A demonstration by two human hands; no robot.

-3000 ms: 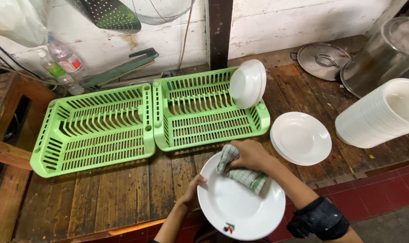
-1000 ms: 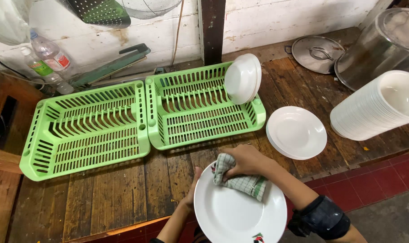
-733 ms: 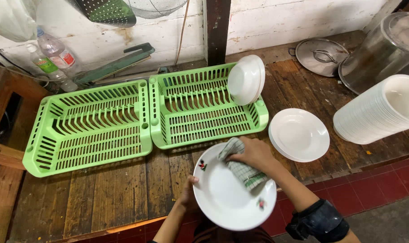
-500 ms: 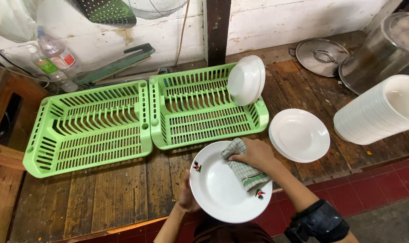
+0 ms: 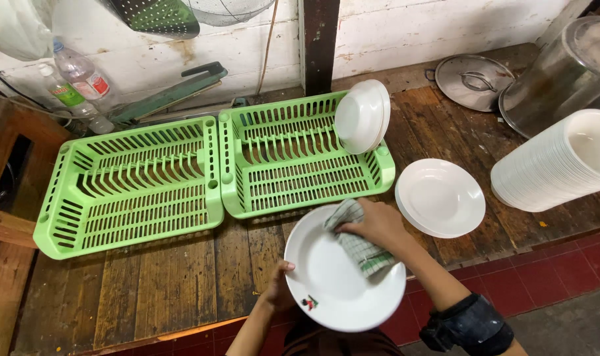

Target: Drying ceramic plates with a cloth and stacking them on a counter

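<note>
My left hand (image 5: pixel 278 290) grips the near-left rim of a white plate (image 5: pixel 329 280) with a small red mark, held above the wooden counter's front edge. Pressed onto the plate's upper right part is a checked green-and-white cloth (image 5: pixel 359 247), under my right hand (image 5: pixel 378 226). A black band (image 5: pixel 468 324) wraps my right forearm.
Two light green dish racks (image 5: pixel 131 181) (image 5: pixel 300 168) lie side by side; the right one holds white plates upright (image 5: pixel 362 118). White plates (image 5: pixel 440 196) sit right of it. A tilted plate stack (image 5: pixel 564 165), pot lid (image 5: pixel 474 79), steel pot and bottles (image 5: pixel 82 72) stand around.
The plate has turned in my left hand, its red mark moving round the rim to the bottom. My right hand has rubbed the cloth across the plate's upper right part.
</note>
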